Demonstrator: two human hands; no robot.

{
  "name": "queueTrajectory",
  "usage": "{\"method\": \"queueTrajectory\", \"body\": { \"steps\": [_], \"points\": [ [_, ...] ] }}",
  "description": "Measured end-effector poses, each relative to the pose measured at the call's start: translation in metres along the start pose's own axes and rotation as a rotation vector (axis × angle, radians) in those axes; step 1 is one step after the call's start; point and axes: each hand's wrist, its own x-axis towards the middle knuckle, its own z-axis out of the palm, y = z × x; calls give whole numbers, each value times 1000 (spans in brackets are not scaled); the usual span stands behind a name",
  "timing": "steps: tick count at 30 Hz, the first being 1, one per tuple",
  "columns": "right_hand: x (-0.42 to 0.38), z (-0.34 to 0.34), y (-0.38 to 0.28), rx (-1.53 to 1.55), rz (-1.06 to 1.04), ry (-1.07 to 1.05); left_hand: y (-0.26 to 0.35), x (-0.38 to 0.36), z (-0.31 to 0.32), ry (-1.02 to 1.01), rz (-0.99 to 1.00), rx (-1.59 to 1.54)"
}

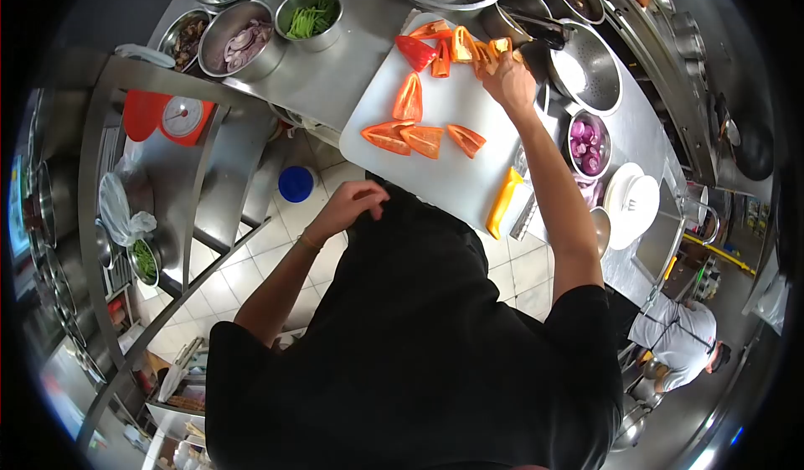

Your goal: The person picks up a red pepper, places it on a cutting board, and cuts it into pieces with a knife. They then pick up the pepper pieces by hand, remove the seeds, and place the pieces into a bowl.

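Observation:
My right hand [507, 83] reaches to the far right part of the white cutting board [452, 177], its fingers closed on an orange pepper piece [486, 56]. Beside it lie a yellow-orange piece [463, 44] and red pieces [415, 53]. Several orange-red pieces [408, 98] rest skin down or on their sides nearer me. A yellow pepper piece [503, 203] lies at the board's near right corner. My left hand [354, 207] hangs off the board's near left edge, fingers loosely curled, nothing visible in it.
Bowls of sliced onion [248, 44] and green strips [311, 20] stand at the left. Colanders [584, 68], a bowl of purple onions [588, 145] and white plates [634, 206] line the right. A co-worker [677, 336] bends at the lower right.

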Motion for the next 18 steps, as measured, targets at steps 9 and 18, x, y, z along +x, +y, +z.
{"method": "queueTrajectory", "body": {
  "steps": [9, 18],
  "points": [
    [-93, -27, 61, 304, 71, 2, 85, 118, 98, 207, 284, 44],
    [-238, -80, 194, 473, -48, 68, 116, 182, 285, -123, 310, 453]
  ]
}}
